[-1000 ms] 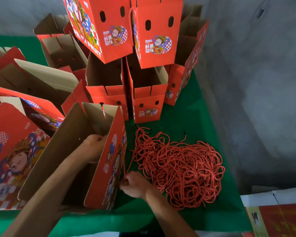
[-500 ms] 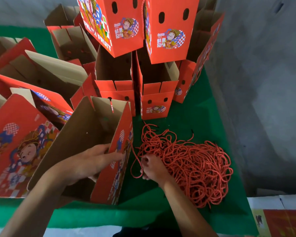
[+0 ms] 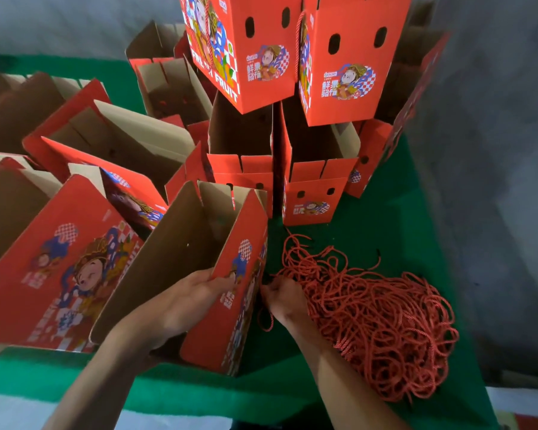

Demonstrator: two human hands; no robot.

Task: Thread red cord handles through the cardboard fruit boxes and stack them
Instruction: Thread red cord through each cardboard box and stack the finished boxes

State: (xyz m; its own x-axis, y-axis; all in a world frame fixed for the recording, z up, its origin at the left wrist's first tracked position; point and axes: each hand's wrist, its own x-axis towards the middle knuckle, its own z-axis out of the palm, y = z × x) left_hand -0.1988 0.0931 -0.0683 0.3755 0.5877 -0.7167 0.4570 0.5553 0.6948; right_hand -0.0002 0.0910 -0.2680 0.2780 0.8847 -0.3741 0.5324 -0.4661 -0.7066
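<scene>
now | left hand (image 3: 184, 301) grips box (image 3: 174, 259) wall | right hand (image 3: 284, 301) pinches cord (image 3: 266, 321) beside it

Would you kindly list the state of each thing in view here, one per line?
Open red cardboard fruit box nearest the person: upright, top open, not yet stacked.
Left hand: grips that box's near wall edge.
Right hand: pinches a red cord against the box's outer side.
Heap of loose red cords: tangled on the green table cover.
Stacked red boxes behind: piled in columns, cord handles fitted.
</scene>
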